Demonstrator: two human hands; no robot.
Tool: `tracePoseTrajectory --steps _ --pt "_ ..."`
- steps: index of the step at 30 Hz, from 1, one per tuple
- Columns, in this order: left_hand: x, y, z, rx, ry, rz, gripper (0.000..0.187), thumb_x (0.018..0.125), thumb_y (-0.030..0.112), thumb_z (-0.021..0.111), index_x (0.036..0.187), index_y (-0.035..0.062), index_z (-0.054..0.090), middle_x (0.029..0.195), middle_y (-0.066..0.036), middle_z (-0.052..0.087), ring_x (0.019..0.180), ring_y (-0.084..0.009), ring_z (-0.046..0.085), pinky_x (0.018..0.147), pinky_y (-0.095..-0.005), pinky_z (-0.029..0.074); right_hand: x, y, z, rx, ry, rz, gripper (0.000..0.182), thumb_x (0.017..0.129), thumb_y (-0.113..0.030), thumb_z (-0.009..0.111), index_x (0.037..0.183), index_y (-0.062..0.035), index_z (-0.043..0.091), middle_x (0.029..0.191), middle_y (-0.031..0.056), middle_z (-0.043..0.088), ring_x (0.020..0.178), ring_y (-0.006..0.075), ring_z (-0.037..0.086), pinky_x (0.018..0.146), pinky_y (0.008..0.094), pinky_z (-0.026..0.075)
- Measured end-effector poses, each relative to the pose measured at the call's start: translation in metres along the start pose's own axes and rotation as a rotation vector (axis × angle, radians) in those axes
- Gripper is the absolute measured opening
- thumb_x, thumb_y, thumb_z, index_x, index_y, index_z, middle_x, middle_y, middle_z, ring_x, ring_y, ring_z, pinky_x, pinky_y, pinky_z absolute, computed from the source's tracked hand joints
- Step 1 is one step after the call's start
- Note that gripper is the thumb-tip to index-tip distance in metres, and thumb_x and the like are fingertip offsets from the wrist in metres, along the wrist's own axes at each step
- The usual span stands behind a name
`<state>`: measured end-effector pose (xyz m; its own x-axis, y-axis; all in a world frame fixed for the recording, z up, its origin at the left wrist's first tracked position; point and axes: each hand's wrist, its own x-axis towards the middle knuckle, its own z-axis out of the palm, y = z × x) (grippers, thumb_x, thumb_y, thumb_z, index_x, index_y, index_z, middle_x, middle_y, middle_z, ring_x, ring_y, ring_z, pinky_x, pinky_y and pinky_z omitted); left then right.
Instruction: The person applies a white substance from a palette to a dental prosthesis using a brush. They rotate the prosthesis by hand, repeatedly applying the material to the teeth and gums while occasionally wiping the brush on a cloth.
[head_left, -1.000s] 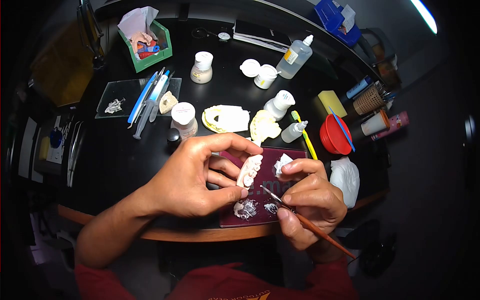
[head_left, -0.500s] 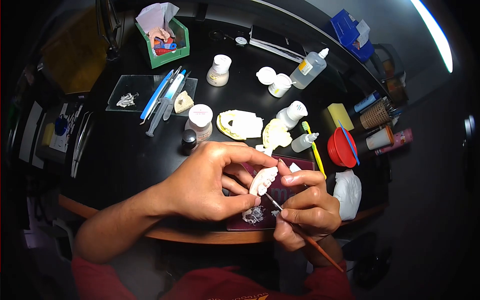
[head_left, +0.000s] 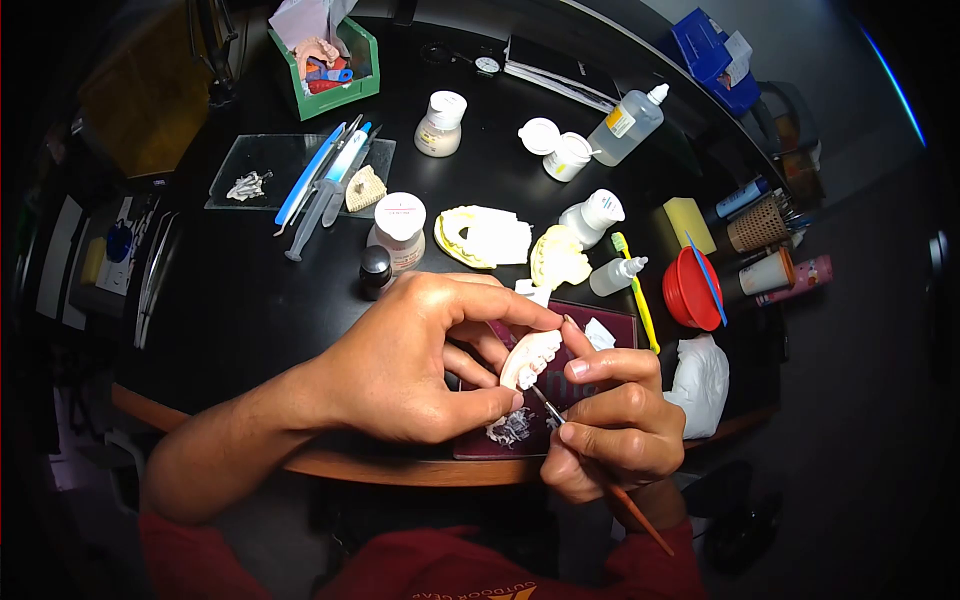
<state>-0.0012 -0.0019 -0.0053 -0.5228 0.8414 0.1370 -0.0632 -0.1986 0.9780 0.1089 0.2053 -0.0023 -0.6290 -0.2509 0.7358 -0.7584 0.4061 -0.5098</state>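
Observation:
Between the thumb and fingers of my left hand (head_left: 420,365) is a pale pink dental model (head_left: 527,360), a curved piece with a row of teeth facing right. My right hand (head_left: 625,425) grips a thin paintbrush (head_left: 634,519) with a reddish-brown wooden handle and a metal ferrule. Its tip meets the lower teeth of the model. Under both hands lies a dark maroon pad (head_left: 480,443), partly hidden by them. Greyish-white shavings (head_left: 510,428) are heaped on the pad just below the model.
Yellowish dental casts (head_left: 485,237) and white-capped jars (head_left: 400,220) stand beyond my hands. At right are a yellow toothbrush (head_left: 642,310), a red bowl (head_left: 690,290) and crumpled white tissue (head_left: 700,385). A glass slab (head_left: 245,165) with tools and a green bin (head_left: 340,95) occupy the back left.
The camera view has shifted slightly. The brush handle's end has swung a little to the left, while its tip stays at the model's lower teeth. Both holds are unchanged.

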Motion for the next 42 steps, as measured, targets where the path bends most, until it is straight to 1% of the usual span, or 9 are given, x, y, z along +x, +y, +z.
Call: tracePoseTrajectory --steps 3,15,18,21,26,30,39,42 --pt "-0.0001 -0.0001 0.0001 0.007 0.001 0.0 0.051 0.083 -0.015 0.072 0.133 -0.0101 0.062 0.12 -0.018 0.063 0.105 -0.024 0.074 0.087 -0.0291 0.066 0.0018 -0.0026 -0.0002 -0.008 -0.008 0.025 0.012 0.075 0.007 0.077 0.081 0.0004 0.069 0.077 0.0088 0.063 0.105 0.0352 0.069 0.102 0.0673 0.055" --pt "-0.0002 0.0006 0.0005 0.015 0.007 -0.003 0.052 0.082 -0.015 0.073 0.133 -0.009 0.063 0.12 -0.017 0.064 0.105 -0.0234 0.074 0.087 -0.0291 0.066 0.0007 -0.0032 0.0009 -0.006 -0.01 0.033 0.018 0.07 0.013 0.074 0.082 0.0005 0.069 0.077 0.0088 0.063 0.104 0.0356 0.07 0.103 0.0671 0.055" --pt "-0.0002 0.0009 0.0006 0.012 0.007 -0.008 0.052 0.082 -0.015 0.074 0.133 -0.0089 0.063 0.12 -0.017 0.063 0.105 -0.0234 0.074 0.087 -0.029 0.066 0.0019 -0.0039 -0.0003 0.004 -0.017 0.038 0.018 0.07 0.013 0.074 0.082 0.0005 0.069 0.077 0.0088 0.062 0.104 0.0356 0.07 0.103 0.0673 0.054" --pt "-0.0003 0.001 0.0002 0.02 0.005 -0.009 0.052 0.082 -0.015 0.074 0.133 -0.0089 0.063 0.12 -0.017 0.063 0.105 -0.0236 0.074 0.087 -0.029 0.066 0.0016 -0.0036 -0.0003 0.006 -0.008 0.032 0.017 0.071 0.012 0.074 0.082 0.0007 0.069 0.077 0.0088 0.063 0.104 0.0353 0.07 0.103 0.0677 0.054" --pt "-0.0005 0.0018 0.0007 0.011 0.009 -0.022 0.053 0.082 -0.015 0.074 0.133 -0.0088 0.063 0.12 -0.017 0.063 0.105 -0.0236 0.074 0.087 -0.0291 0.066 0.0005 -0.0007 -0.0019 0.002 -0.028 0.012 0.013 0.075 0.005 0.078 0.083 0.0006 0.069 0.078 0.0087 0.063 0.103 0.0349 0.07 0.102 0.0674 0.055" --pt "-0.0002 0.0023 0.0008 0.007 0.008 -0.027 0.052 0.082 -0.015 0.074 0.133 -0.0087 0.063 0.119 -0.016 0.063 0.104 -0.0232 0.074 0.087 -0.0289 0.066 -0.0004 0.0017 -0.0032 0.0 -0.023 -0.002 0.014 0.078 0.0 0.082 0.083 0.0004 0.069 0.078 0.0085 0.063 0.102 0.0347 0.07 0.101 0.0671 0.055" --pt "0.0004 0.0018 0.0002 0.042 0.012 -0.016 0.053 0.081 -0.013 0.076 0.132 -0.0075 0.065 0.119 -0.016 0.064 0.102 -0.0206 0.074 0.085 -0.0268 0.065 0.0004 0.0029 -0.0025 0.008 -0.026 -0.008 0.014 0.078 -0.001 0.082 0.084 0.0 0.07 0.077 0.0081 0.062 0.102 0.034 0.069 0.101 0.0668 0.055" --pt "0.0005 0.0028 0.0002 0.044 0.014 -0.019 0.052 0.081 -0.013 0.076 0.132 -0.0074 0.065 0.119 -0.016 0.064 0.102 -0.0204 0.074 0.085 -0.0267 0.065 0.0012 0.0017 -0.0017 0.009 -0.029 -0.01 0.013 0.077 0.002 0.082 0.084 -0.0005 0.071 0.078 0.0075 0.062 0.102 0.0336 0.069 0.101 0.0667 0.055"
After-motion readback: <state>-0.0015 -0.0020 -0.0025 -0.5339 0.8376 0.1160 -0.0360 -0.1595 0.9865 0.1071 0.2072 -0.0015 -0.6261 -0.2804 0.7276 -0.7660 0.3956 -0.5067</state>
